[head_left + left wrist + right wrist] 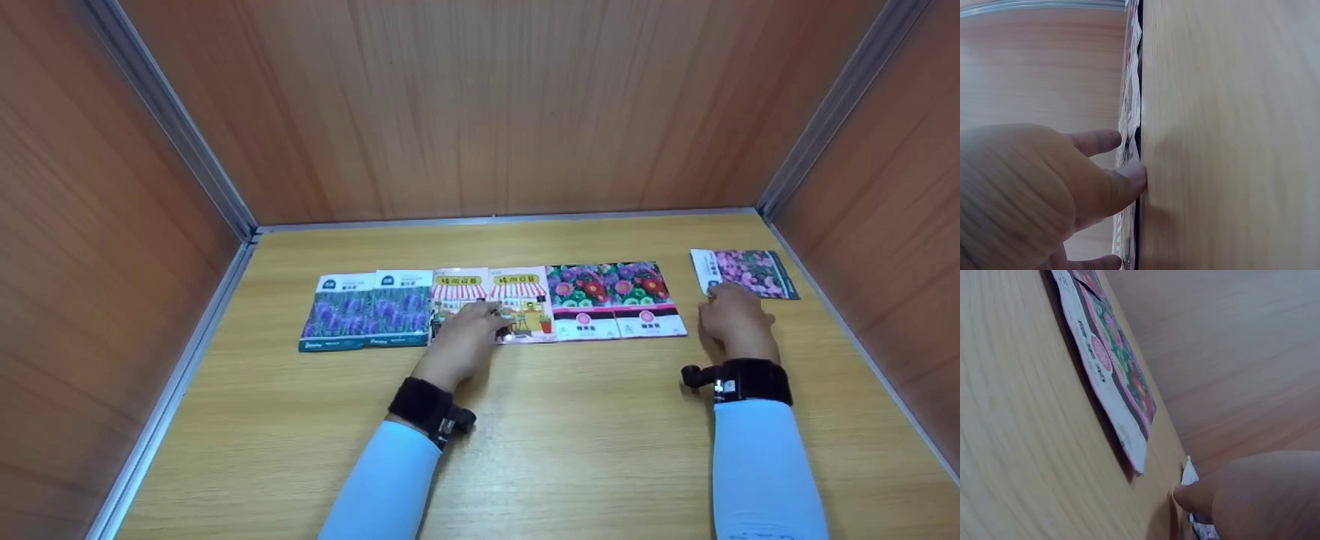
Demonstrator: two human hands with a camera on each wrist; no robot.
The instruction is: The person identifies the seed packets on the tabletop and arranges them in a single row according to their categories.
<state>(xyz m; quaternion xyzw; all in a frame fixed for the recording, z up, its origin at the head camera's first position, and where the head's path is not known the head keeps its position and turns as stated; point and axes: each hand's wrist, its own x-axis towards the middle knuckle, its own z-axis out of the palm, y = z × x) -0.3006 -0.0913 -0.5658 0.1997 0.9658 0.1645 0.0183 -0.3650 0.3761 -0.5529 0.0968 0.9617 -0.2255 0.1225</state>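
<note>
My left hand (466, 337) rests over the two pink packets with a striped awning picture (459, 281), its fingers spread. In the left wrist view its thumb (1129, 179) lies at the packets' near edge. At the far right, my right hand (739, 319) pinches the lower left part of a pink-flower seed packet (754, 274), which lies turned sideways. The right wrist view shows the thumb (1196, 499) against that packet's white corner (1189, 472); the other fingers are mostly hidden behind the hand.
Left in the row lie two purple-flower packets (337, 311). To the right of the pink pair are two packets with red and pink flowers (649, 300), apart from the sideways one. Wooden panels (495, 112) with metal edging enclose the tabletop (585, 435) at the back and both sides.
</note>
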